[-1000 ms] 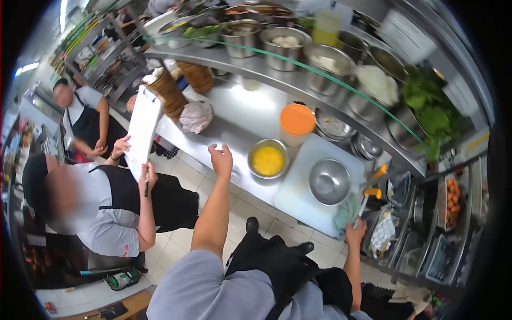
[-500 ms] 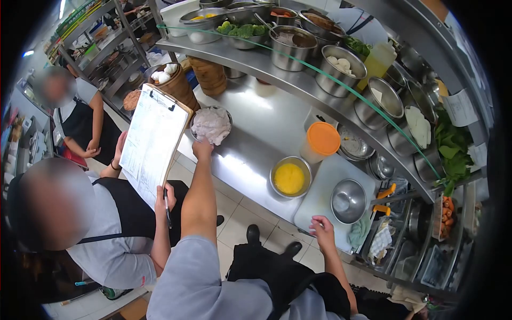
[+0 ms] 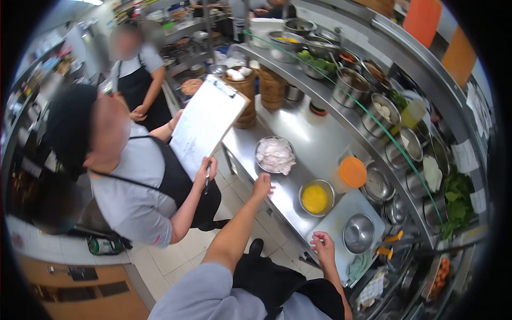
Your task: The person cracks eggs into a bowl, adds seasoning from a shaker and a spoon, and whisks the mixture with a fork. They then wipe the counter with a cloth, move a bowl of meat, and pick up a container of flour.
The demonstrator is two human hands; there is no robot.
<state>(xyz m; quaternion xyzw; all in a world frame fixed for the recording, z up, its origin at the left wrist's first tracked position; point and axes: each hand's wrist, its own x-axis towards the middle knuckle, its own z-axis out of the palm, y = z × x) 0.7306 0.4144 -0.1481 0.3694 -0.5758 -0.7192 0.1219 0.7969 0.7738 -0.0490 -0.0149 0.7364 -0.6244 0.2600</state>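
My left hand [image 3: 262, 186] is just below a steel bowl [image 3: 260, 164] heaped with pale pinkish raw meat [image 3: 276, 153]. A small gap separates them, and the loosely bent fingers hold nothing. At the near edge of the white cutting board [image 3: 341, 210], my right hand [image 3: 323, 245] hovers with its fingers slightly curled and apart. Right of that hand, an empty steel bowl [image 3: 359, 233] stands on the board. A steel bowl of yellow liquid [image 3: 314, 198], which looks like beaten egg, sits between my hands and farther back, near a tub with an orange lid [image 3: 352, 172].
A co-worker at my left holds a clipboard [image 3: 205, 120] and a pen near the table. Another person [image 3: 141, 80] stands behind. Bamboo steamers [image 3: 271, 88] stand at the table's far end. An overhead shelf [image 3: 320, 80] carries several food containers. A green cloth [image 3: 358, 266] lies at the right.
My left hand has come away from the rim of the meat bowl and drawn back toward me. The view has turned left. My right hand stays near the board.
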